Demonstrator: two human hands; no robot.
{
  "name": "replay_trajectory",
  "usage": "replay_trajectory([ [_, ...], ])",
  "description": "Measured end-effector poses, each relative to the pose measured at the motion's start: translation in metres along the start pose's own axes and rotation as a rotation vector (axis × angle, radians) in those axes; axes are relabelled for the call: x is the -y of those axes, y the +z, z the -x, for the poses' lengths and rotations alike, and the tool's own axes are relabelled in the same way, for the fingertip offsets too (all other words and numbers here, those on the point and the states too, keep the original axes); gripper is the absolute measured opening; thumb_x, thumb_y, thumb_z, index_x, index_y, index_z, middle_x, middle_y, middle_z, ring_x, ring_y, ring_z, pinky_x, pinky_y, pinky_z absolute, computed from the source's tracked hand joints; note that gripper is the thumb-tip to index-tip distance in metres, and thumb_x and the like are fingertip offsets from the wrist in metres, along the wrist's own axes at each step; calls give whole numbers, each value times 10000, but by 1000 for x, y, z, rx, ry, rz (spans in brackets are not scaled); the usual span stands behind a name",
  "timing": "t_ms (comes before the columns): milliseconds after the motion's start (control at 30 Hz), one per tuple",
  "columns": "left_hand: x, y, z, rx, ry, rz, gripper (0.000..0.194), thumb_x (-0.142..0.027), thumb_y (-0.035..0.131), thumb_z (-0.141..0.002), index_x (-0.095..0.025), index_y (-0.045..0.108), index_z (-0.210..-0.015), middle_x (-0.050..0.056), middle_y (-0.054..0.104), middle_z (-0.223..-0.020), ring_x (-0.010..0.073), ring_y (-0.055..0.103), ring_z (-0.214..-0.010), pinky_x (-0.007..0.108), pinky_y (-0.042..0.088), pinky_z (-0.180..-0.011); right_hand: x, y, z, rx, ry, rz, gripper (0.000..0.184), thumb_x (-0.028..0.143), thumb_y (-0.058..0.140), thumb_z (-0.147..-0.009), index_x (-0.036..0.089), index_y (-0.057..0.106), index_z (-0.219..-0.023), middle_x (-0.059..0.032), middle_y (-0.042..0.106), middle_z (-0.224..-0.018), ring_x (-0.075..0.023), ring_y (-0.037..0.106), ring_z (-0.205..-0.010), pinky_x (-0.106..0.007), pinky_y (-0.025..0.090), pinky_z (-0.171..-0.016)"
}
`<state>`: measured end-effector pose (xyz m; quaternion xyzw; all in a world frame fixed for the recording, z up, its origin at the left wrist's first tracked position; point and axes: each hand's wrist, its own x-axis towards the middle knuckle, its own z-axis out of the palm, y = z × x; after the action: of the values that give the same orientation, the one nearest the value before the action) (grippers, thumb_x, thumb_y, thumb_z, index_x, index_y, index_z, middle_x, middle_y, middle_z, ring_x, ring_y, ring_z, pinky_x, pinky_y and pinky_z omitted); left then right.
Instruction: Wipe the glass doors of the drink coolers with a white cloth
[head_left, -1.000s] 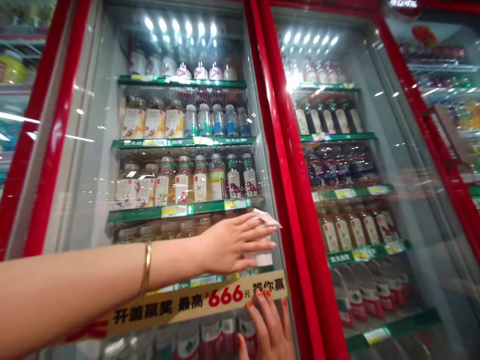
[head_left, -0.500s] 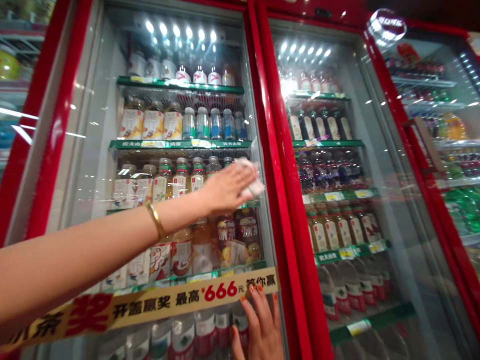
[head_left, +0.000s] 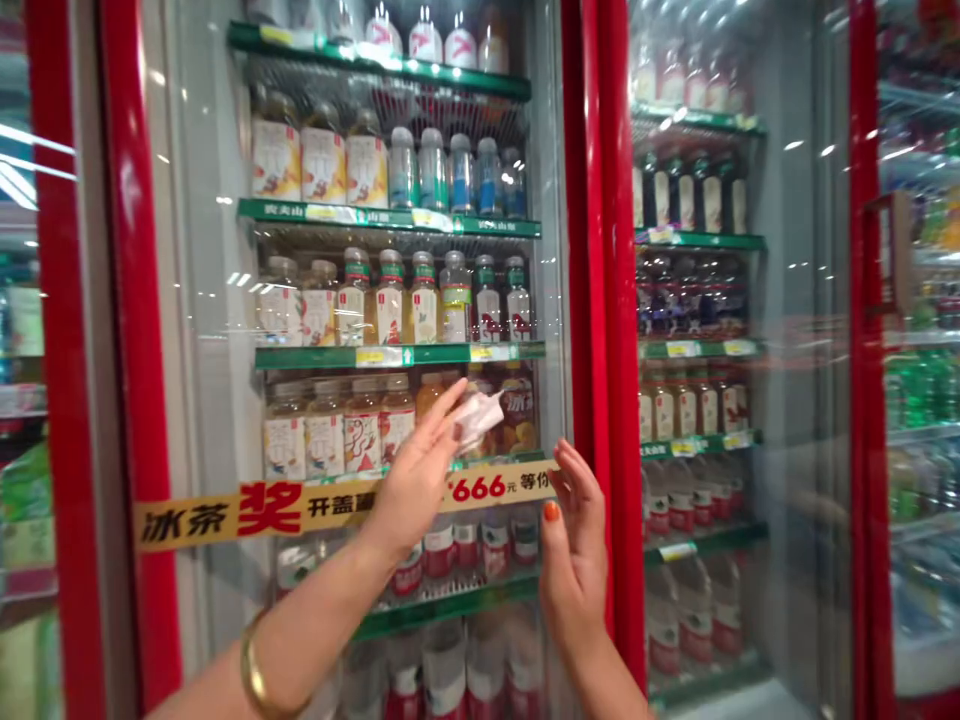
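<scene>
My left hand point(head_left: 422, 470), with a gold bracelet point(head_left: 256, 668) on its wrist, grips a crumpled white tissue point(head_left: 480, 418) between thumb and fingers. It is in front of the fridge's glass door point(head_left: 202, 330), just above a tan strip sticker point(head_left: 217, 512) with black and red writing. Whether the tissue touches the glass I cannot tell. At the right end of that strip, beside the red door frame point(head_left: 626, 400), is my right hand point(head_left: 574, 545). Its fingers are loosely curved, the orange-nailed thumb stands apart, and nothing is in it.
Behind the glass, bottles point(head_left: 364, 435) stand in rows on shelves with green edges point(head_left: 390, 216). A second fridge with bottles point(head_left: 679, 410) is to the right, and a further one with a door handle point(head_left: 889, 255) beyond. More shelves with goods point(head_left: 26, 520) show at far left.
My left hand has come down and left with the tissue, from the middle shelf to the strip. My right hand has risen, and its fingers have curled from flat. The view has shifted.
</scene>
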<state>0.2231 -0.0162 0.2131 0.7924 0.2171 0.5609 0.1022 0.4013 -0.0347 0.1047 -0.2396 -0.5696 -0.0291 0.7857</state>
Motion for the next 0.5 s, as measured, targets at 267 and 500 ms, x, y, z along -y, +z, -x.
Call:
replay_trajectory([
  [267, -42, 9, 80, -66, -647, 962, 864, -792, 519, -990, -277, 492, -1683, 64, 471, -1770, 313, 345, -1711, 515, 291, -1447, 49, 82, 31, 258, 192, -110, 794, 653, 496, -1133, 417, 158, -1811, -44, 118, -1917, -324, 133, -1773, -674, 240, -1413],
  [500, -6, -106, 124, -184, -329, -57, 597, -639, 379, -1083, -489, 491, -1650, -40, 445, -1781, 321, 407, -1680, 635, 275, -1438, -1, 42, -60, -128, -54, 535, 653, 449, 214, -1206, 184, 285, -1799, -211, 400, -1809, -328, 426, -1675, -593, 409, -1354],
])
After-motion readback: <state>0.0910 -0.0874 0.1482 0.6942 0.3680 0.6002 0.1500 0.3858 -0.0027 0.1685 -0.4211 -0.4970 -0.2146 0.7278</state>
